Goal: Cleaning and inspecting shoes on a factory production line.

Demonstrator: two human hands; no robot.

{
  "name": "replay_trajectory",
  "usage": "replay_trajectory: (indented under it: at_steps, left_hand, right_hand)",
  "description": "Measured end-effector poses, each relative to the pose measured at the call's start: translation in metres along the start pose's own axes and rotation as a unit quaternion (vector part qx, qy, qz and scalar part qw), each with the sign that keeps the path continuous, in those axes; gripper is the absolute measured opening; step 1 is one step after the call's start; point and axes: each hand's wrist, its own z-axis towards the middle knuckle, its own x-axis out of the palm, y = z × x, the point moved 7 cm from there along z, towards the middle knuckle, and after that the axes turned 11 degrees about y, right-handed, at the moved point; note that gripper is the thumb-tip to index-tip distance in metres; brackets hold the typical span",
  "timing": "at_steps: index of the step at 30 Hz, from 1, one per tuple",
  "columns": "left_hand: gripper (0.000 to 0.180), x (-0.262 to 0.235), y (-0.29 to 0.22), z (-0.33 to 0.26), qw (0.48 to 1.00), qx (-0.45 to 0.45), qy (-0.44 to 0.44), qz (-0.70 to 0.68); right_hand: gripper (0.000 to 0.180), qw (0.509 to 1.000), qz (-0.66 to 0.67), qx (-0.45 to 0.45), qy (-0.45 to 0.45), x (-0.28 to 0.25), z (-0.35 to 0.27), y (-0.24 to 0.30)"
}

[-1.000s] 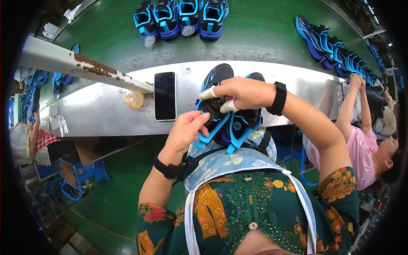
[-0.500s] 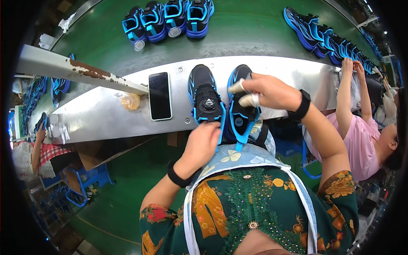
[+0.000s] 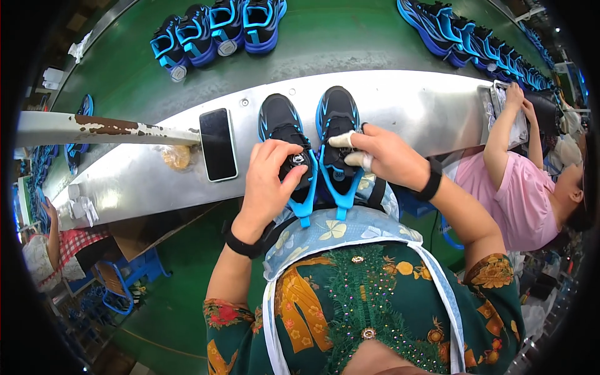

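"Two shoes are in hand, I take it?"

"Yes, side by side on the metal ledge [image 3: 140, 184], toes pointing away from the person, heels by the apron [image 3: 331, 230]. The left shoe [image 3: 277, 111] has the left hand [image 3: 267, 180] on it, and the right shoe [image 3: 335, 106] has the right hand [image 3: 389, 155]."

"How firm are those grips?"

"On the left, thumb and fingertips arch around a round dial [image 3: 299, 160] on the tongue; I can't tell whether they squeeze it. On the right, two digits in pale covers [image 3: 341, 140] lie over the other shoe's tongue, and whether they pinch or merely rest there is hidden from me."

"So which step is this?"

"I'd judge it to be handling at the tongues, one hand to each shoe. From this pose, the next move calls for fingertip control at the dial and a steady shoe under it."

"And the materials?"

"Dark, matte uppers with rounded toes and streaky blue side lines. Bright blue collars narrow into strap-like heel tabs [image 3: 304, 220], which look soft. The dial is hard-looking and slightly glossy. The ledge is smooth, pale, reflective metal with a curved far edge, and a flat, glossy black phone [image 3: 217, 145] lies on it, left of the shoes."

"That post?"

"White paint, flaking to brown rust along the post [image 3: 69, 127]."
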Motion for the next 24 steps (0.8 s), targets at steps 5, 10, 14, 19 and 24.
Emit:
replay_trajectory:
  at_steps: [5, 10, 14, 19, 24]
  left_hand:
    - [0.026, 0.003, 0.01, 0.001, 0.996, -0.011, 0.025, -0.08]
    - [0.03, 0.014, 0.026, 0.002, 0.986, -0.098, 0.026, -0.132]
    - [0.034, 0.014, 0.041, -0.004, 0.941, -0.086, 0.069, -0.32]
    - [0.036, 0.015, 0.02, 0.008, 0.994, -0.067, 0.092, -0.009]
    - [0.047, 0.012, 0.035, 0.003, 0.949, -0.062, 0.076, -0.3]
  right_hand:
    - [0.032, 0.994, -0.102, 0.014, -0.037, 0.001, 0.004, 0.0]
    - [0.03, 1.0, -0.01, -0.005, -0.003, 0.002, 0.006, 0.0]
    - [0.025, 0.996, -0.063, 0.044, 0.037, -0.003, 0.009, 0.002]
    - [0.034, 0.997, -0.077, 0.02, -0.013, 0.001, 0.011, 0.004]
    - [0.032, 0.993, 0.108, -0.013, 0.052, -0.009, 0.012, 0.006]
